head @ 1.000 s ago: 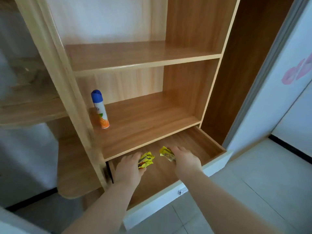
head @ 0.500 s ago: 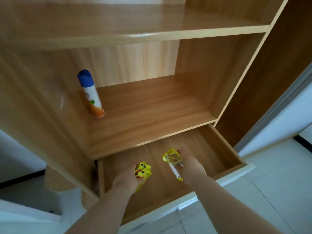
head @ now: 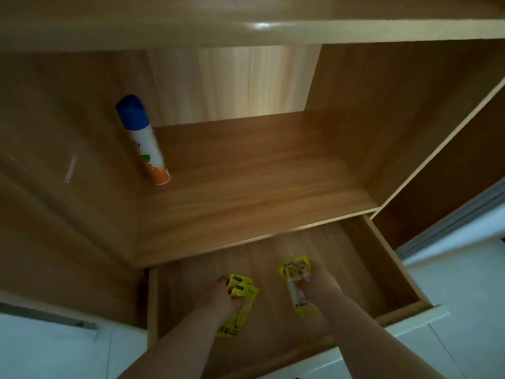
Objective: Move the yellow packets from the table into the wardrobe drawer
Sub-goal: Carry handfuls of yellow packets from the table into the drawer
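Observation:
The wooden wardrobe drawer (head: pixel 382 258) stands pulled out at the bottom of the view. Both my hands reach down into it. My left hand (head: pixel 221 294) grips a bunch of yellow packets (head: pixel 241 292), whose lower ends hang down toward the drawer floor. My right hand (head: pixel 319 283) grips another bunch of yellow packets (head: pixel 296 272), one of them hanging below my fingers. Whether the packets touch the drawer bottom is hard to tell.
Above the drawer is a wooden shelf (head: pixel 259 187) with a spray can (head: pixel 143 140), blue cap and orange base, leaning at its left. Another shelf edge (head: pixel 273 31) crosses the top. White floor tiles (head: pixel 451 296) lie to the right, beside a sliding door rail.
My head has moved closer and lower toward the wardrobe. Both hands have sunk deeper into the drawer with the packets still held.

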